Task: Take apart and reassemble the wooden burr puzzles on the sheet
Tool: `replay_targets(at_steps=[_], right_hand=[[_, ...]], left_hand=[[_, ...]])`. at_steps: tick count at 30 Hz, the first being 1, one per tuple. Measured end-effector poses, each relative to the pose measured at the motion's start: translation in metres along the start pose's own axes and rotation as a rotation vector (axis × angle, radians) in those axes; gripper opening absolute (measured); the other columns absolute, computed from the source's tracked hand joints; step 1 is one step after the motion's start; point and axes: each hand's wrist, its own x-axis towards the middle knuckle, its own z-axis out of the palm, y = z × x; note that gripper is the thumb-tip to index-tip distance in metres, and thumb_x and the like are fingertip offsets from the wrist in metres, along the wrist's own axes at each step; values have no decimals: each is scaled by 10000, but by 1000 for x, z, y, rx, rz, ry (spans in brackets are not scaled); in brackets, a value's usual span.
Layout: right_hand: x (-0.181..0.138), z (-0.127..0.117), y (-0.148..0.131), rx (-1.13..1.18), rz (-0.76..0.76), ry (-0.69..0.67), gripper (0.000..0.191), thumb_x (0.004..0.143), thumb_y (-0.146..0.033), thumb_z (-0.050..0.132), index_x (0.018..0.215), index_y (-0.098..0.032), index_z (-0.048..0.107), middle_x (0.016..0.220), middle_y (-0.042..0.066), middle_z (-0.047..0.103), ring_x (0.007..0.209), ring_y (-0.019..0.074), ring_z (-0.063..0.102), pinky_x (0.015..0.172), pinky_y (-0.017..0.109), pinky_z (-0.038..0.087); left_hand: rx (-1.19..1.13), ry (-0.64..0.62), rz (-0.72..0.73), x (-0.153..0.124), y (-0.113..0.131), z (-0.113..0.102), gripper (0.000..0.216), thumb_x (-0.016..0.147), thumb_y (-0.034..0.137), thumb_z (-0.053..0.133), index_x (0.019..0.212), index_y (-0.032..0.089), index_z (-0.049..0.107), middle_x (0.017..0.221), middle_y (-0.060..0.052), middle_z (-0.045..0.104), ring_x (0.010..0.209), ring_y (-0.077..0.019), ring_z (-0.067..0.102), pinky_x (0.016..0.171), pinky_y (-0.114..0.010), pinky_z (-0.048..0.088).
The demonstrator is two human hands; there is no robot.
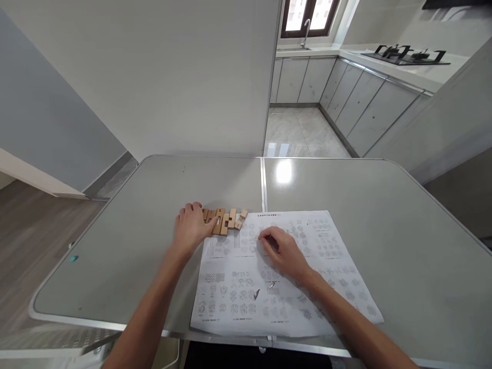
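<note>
A row of notched wooden puzzle pieces [219, 221] lies along the top left edge of a printed diagram sheet [246, 300]. My left hand [191, 225] is closed over the left end of this row, thumb across the pieces and fingers behind them, and hides part of them. Smaller wooden blocks [239, 224] sit loosely at the row's right end. Over the middle of the sheet, my right hand [282, 251] is curled, its thumb and index tips close together near the paper. Nothing shows between those fingertips.
The sheet lies on a grey folding table [384, 230] with a metal seam [263, 184]. Two small torn scraps [257, 294] rest on the paper. A teal bit [74, 258] is near the table's left edge. Behind stand a white wall [192, 77] and kitchen cabinets [357, 97].
</note>
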Motion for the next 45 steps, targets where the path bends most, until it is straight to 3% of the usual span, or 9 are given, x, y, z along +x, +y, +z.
replay_targets(at_steps=[10,20,25,35,41,45], right_hand=[[0,1,2,-5,2,-6,152,1042,-208,505,983,-253,637,955,61,723,835,240,655,714,382,535],[-3,2,5,-8,3,3,142,1047,-233,520,972,-254,639,951,58,729,805,232,646,696,368,517],[-4,3,8,12,27,-9,136,1049,-244,520,987,-255,641,978,63,736,840,239,658,730,381,521],[-5,2,6,38,45,-17,132,1043,-250,529,996,-254,652,990,64,742,844,240,664,713,377,516],[-6,2,9,24,41,-8,128,1036,-254,537,994,-254,658,981,54,745,828,233,660,723,370,513],[-6,2,8,28,43,-11,129,1037,-247,537,1001,-254,660,982,52,742,830,229,657,731,366,511]], left_hand=[[49,-134,-36,11,4,-10,692,812,541,686,1345,118,557,1367,-264,654,1216,-419,661,910,-466,549],[55,-205,-51,14,-22,-20,600,718,535,748,1180,161,667,1208,-210,751,1037,-391,733,768,-395,529],[10,-213,-67,5,-41,-18,595,767,503,707,1242,152,630,1137,-193,771,980,-377,744,710,-370,511],[-206,-192,-21,-8,-68,-3,517,868,417,651,1304,140,620,1217,-183,758,919,-296,765,639,-308,542],[-283,-192,15,-8,-77,0,460,862,431,637,1225,149,662,1119,-153,772,801,-271,757,575,-297,516],[-300,-189,67,-6,-83,3,387,854,427,621,1136,172,692,1073,-120,780,907,-281,750,658,-297,537]])
